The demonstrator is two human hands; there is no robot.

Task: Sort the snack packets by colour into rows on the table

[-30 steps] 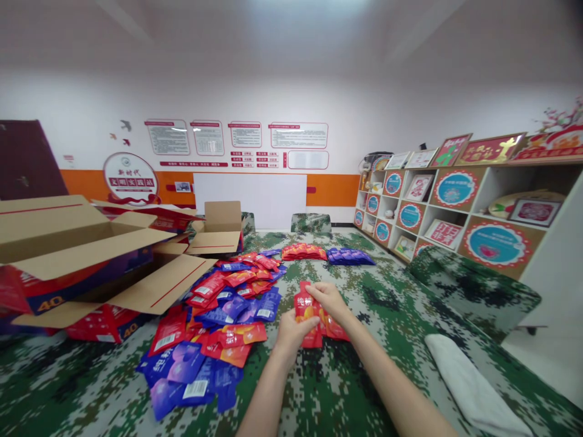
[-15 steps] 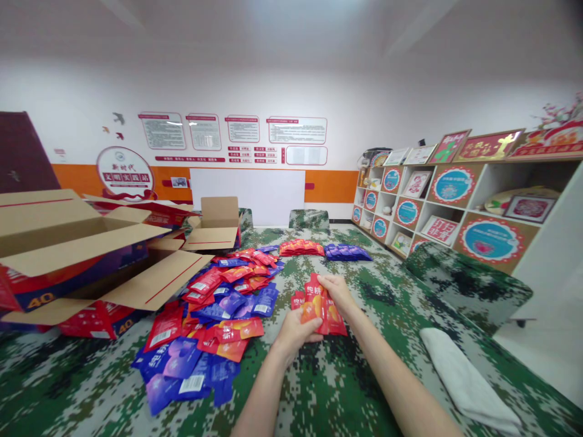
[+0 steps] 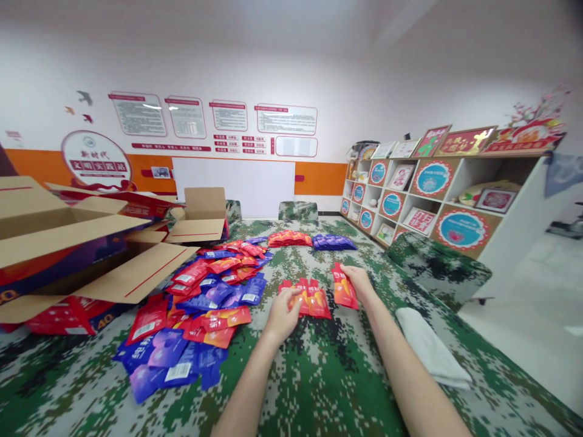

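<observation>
My right hand pinches a red packet by its upper right edge, off to the right of a short row of red packets lying side by side on the camouflage tablecloth. At the left end of that row is my left hand, its thumb and fingers apart and touching the packets there. A mixed heap of packets lies left of my hands, with red packets and blue packets overlapping. Farther back, a neat row of red packets sits beside a row of blue packets.
Open cardboard boxes crowd the table's left side. A folded white cloth lies on the right near the edge. Camouflage-covered chairs stand around the table, and a white shelf unit runs along the right.
My right hand has moved right with one red packet, away from the others. My left hand has let go of the packet it gripped and is lower on the row. The view has turned slightly right.
</observation>
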